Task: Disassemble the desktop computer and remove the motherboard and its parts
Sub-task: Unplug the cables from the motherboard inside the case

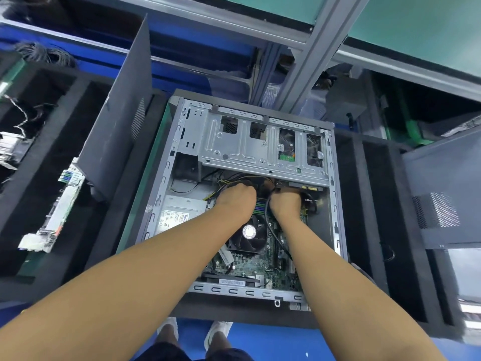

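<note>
1. The left hand (238, 200) and the right hand (285, 203) reach into the cables (223, 182) under the drive cage (260, 144). Their fingers curl down out of sight, so I cannot tell what they hold.
2. The motherboard (260, 259) lies inside the case (234, 291), just below both hands.
3. It looks best to pull each plug straight out by its body, not by its wires.
4. The label on the power box (182, 204) is too small to read.

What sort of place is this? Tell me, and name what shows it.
Probably an electronics teardown workstation. An opened desktop computer case lies flat with the left hand and right hand among its cables, a removed side panel leans beside it, and black foam trays alongside hold pulled parts.
</note>
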`<state>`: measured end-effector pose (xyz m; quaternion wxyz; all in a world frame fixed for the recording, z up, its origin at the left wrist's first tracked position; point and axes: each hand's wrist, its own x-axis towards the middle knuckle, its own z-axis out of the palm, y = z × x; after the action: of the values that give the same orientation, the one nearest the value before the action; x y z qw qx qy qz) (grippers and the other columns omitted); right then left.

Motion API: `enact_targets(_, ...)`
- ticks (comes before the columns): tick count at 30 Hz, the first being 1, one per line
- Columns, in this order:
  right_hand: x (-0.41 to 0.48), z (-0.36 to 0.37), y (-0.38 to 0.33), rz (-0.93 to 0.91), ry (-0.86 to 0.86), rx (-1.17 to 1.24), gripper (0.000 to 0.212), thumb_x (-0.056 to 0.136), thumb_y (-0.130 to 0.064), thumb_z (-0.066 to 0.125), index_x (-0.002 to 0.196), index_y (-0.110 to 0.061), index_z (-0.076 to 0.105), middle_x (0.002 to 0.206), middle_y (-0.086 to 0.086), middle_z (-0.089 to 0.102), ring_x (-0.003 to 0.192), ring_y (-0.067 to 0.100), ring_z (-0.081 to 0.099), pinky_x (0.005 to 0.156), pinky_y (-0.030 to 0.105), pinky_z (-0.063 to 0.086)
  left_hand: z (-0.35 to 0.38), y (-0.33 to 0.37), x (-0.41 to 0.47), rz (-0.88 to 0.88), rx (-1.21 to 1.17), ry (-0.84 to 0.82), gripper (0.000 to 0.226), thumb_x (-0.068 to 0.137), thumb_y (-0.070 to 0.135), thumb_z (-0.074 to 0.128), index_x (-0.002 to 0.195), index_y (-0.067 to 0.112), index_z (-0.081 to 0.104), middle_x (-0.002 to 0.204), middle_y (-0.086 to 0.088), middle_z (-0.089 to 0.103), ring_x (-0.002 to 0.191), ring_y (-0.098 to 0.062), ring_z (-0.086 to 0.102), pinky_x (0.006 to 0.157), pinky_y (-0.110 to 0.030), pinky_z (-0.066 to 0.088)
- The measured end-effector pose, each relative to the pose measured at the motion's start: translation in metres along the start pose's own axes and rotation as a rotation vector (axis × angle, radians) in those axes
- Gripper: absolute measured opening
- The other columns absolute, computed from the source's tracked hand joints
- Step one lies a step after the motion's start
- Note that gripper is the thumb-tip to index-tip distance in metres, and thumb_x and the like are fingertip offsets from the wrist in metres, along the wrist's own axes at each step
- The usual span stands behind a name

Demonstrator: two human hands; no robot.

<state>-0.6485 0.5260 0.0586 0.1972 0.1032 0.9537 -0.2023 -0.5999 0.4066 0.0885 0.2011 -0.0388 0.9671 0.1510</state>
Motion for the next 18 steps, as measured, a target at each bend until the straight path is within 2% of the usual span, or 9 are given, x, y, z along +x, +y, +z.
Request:
enact_targets(3,0.002,0.002,0.005,0.057,0.001,0.087,0.035,0.103,-0.010,0.030,0.117,-0.004,0.062,0.108,0.011,0.067,0.091,0.028,0.066,0.051,0.024,0.033,0.001,0.002,-0.003,0.021,0.008,0.000,0.030,0.086,-0.007,0.054,0.113,0.005,0.062,0.112,-0.014,0.061,0.098,-0.033,0.063,0.070,-0.037,0.045)
enact_targets(4,0.002,0.005,0.008,0.021,0.015,0.106,0.035,0.103,-0.011,0.030,0.118,-0.003,0.061,0.109,0.013,0.067,0.092,0.029,0.066,0.053,0.024,0.034,0.002,0.003,-0.003,0.037,0.019,0.002,0.030,0.086,-0.007,0.054,0.113,0.005,0.062,0.112,-0.015,0.061,0.098,-0.033,0.063,0.071,-0.037,0.046)
enact_targets(5,0.002,0.007,0.011,0.069,0.035,0.163,0.035,0.103,-0.014,0.032,0.114,-0.001,0.063,0.107,0.015,0.068,0.092,0.031,0.066,0.054,0.025,0.034,0.003,0.004,-0.003,0.052,0.029,0.005,0.030,0.086,-0.007,0.053,0.113,0.004,0.061,0.113,-0.016,0.060,0.099,-0.034,0.063,0.071,-0.038,0.046)
enact_targets(8,0.000,0.008,0.016,0.009,0.068,0.099,0.035,0.101,-0.026,0.042,0.104,-0.001,0.067,0.101,0.018,0.070,0.093,0.033,0.066,0.065,0.027,0.041,0.006,0.007,-0.003,0.078,0.061,0.036,0.031,0.088,-0.008,0.049,0.116,0.001,0.057,0.115,-0.018,0.059,0.101,-0.037,0.062,0.073,-0.040,0.045)
enact_targets(10,-0.002,0.006,0.016,0.010,0.062,0.209,0.035,0.099,-0.030,0.048,0.102,-0.003,0.069,0.102,0.015,0.070,0.096,0.031,0.065,0.071,0.025,0.043,0.006,0.010,-0.003,0.099,0.075,0.053,0.036,0.090,-0.006,0.045,0.124,0.002,0.051,0.116,-0.019,0.059,0.101,-0.039,0.062,0.070,-0.041,0.042)
enact_targets(12,-0.001,0.008,0.016,0.048,0.048,0.176,0.041,0.100,-0.034,0.047,0.082,-0.003,0.067,0.093,0.014,0.070,0.078,0.029,0.063,0.058,0.022,0.040,0.009,0.009,-0.002,0.107,0.109,0.063,0.038,0.092,0.000,0.045,0.130,0.005,0.048,0.118,-0.018,0.059,0.103,-0.037,0.061,0.071,-0.040,0.041)
enact_targets(14,0.000,0.008,0.013,0.084,0.127,0.120,0.054,0.102,-0.039,0.045,0.057,-0.009,0.047,0.068,0.009,0.063,0.053,0.022,0.048,0.043,0.021,0.027,0.010,0.007,-0.001,0.100,0.157,0.050,0.037,0.095,0.009,0.046,0.132,0.009,0.050,0.124,-0.015,0.058,0.111,-0.034,0.057,0.079,-0.038,0.041)
enact_targets(16,-0.001,0.007,0.011,0.084,0.151,0.146,0.057,0.102,-0.040,0.046,0.052,-0.012,0.039,0.052,0.004,0.047,0.045,0.017,0.039,0.041,0.020,0.021,0.011,0.005,0.002,0.096,0.183,0.010,0.036,0.096,0.014,0.047,0.131,0.011,0.052,0.128,-0.013,0.057,0.117,-0.031,0.054,0.089,-0.039,0.041)
enact_targets(18,-0.001,0.006,0.013,0.068,0.140,0.159,0.053,0.105,-0.035,0.038,0.061,-0.009,0.053,0.059,0.006,0.056,0.046,0.016,0.039,0.041,0.021,0.020,0.011,0.003,0.005,0.088,0.189,-0.028,0.035,0.096,0.016,0.047,0.130,0.013,0.054,0.130,-0.012,0.056,0.119,-0.030,0.052,0.093,-0.039,0.041)
